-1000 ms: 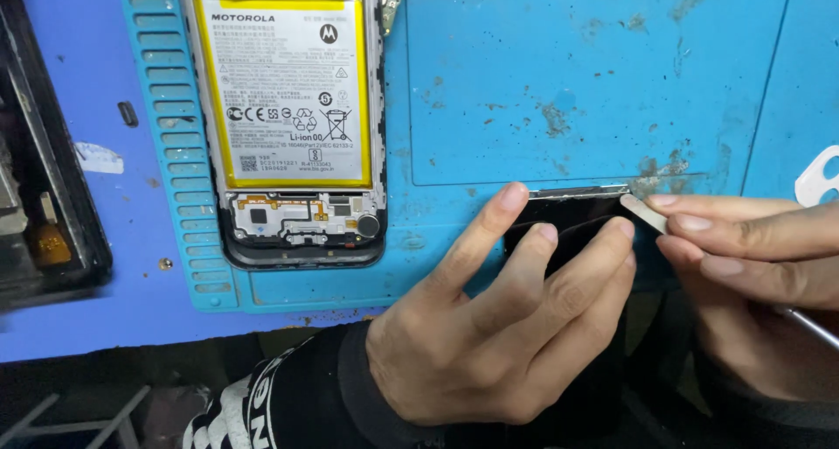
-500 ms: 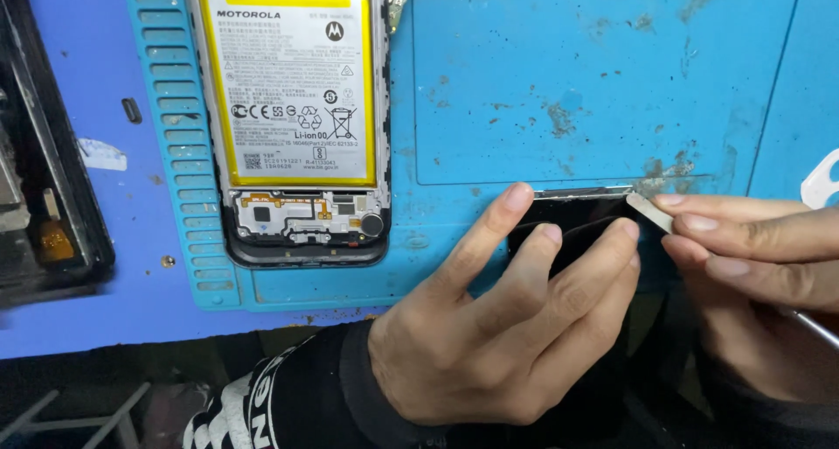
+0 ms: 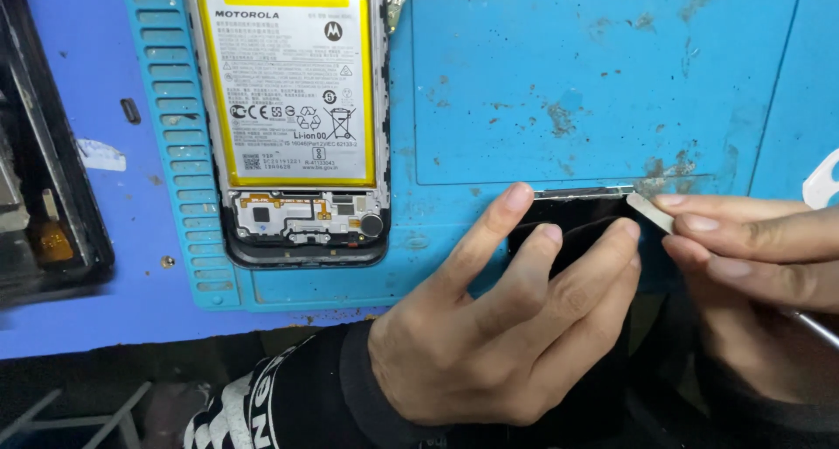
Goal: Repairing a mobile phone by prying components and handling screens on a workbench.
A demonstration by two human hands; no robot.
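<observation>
Black screen panel [image 3: 581,226] sits at lower right of the frame on the blue mat [image 3: 568,82], pinned under left hand [image 3: 498,327] fingers; right hand [image 3: 752,265] pinches a pale pick [image 3: 648,211] at its corner. Opened phone [image 3: 297,117] lies upper left.

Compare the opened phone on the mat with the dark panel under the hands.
The opened phone lies untouched, its yellow-edged battery exposed; the dark panel is plain black, pinned by the left hand while the right hand presses a pale tab at its corner. Both rest on the blue mat.

One opened phone [image 3: 297,125], two hands [image 3: 498,335]
</observation>
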